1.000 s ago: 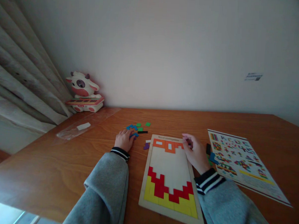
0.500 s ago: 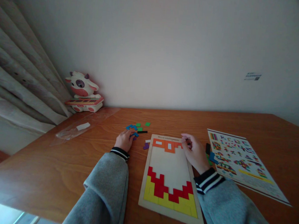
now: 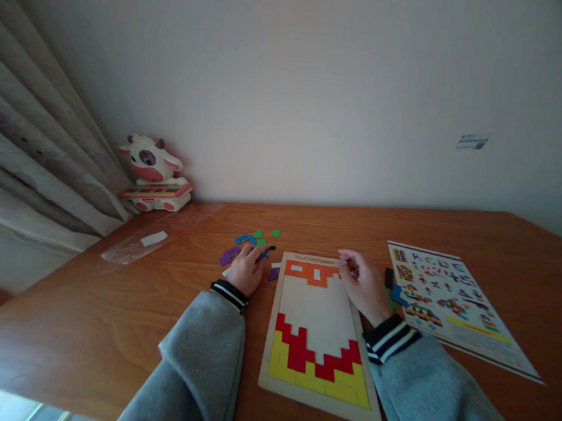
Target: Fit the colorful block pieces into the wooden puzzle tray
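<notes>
My left hand (image 3: 246, 268) is over the loose puzzle pieces left of the board, its fingers closed on a blue puzzle piece (image 3: 265, 253) beside a black piece (image 3: 272, 248). Purple pieces (image 3: 229, 255) lie to its left, and another purple piece (image 3: 272, 275) lies by the board edge. My right hand (image 3: 362, 281) rests over the upper right edge of the puzzle board (image 3: 323, 313), fingers curled together; what they pinch, if anything, is hidden. Orange pieces (image 3: 317, 275) fill the board's top, with red pieces (image 3: 297, 349) and yellow pieces (image 3: 319, 382) at the bottom.
Green pieces (image 3: 276, 233) and blue pieces (image 3: 245, 239) lie beyond my left hand. A printed pattern sheet (image 3: 464, 308) is at right, with a black piece (image 3: 389, 278) and a blue piece (image 3: 399, 296) beside it. A cow toy (image 3: 155, 175) and plastic bag (image 3: 133, 247) are at left.
My left hand has moved right with the blue piece, uncovering purple pieces and a white one to its left. The black piece now sits partly behind the fingers. My right hand stays put.
</notes>
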`<state>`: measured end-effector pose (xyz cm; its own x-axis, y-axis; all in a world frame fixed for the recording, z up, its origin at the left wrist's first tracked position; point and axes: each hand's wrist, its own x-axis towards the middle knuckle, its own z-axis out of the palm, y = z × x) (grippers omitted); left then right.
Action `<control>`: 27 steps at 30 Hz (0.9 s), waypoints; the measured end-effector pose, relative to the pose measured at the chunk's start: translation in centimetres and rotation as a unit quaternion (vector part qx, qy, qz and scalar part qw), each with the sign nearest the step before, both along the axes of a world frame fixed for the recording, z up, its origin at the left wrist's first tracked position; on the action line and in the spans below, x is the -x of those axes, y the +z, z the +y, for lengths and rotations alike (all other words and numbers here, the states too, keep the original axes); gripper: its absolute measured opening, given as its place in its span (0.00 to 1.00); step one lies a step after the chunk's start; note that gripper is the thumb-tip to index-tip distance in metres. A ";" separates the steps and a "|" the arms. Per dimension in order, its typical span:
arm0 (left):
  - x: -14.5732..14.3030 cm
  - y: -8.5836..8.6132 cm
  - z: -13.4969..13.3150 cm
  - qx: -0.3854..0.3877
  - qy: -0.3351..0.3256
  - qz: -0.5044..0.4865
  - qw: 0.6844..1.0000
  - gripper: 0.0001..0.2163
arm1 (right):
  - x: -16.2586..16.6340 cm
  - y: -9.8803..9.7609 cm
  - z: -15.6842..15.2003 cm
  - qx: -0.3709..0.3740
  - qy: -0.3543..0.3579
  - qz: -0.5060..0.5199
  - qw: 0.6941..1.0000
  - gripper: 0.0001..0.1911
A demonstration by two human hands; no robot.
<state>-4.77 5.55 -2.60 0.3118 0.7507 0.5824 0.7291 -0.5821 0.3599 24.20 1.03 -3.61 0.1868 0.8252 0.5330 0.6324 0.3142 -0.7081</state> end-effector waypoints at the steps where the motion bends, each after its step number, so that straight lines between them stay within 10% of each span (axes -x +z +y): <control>1: -0.4 0.2 -0.3 0.000 -0.017 -0.006 1.000 0.14 | 0.0 0.0 0.0 -0.002 0.000 -0.001 1.000 0.15; 13: -2.1 0.8 -1.8 0.010 -0.229 0.013 0.973 0.08 | -0.1 0.1 0.1 -0.007 0.010 -0.014 1.000 0.14; 27: -2.2 1.4 -2.7 0.007 -0.228 0.127 0.965 0.13 | 0.2 0.3 -0.1 0.003 0.008 -0.016 1.000 0.14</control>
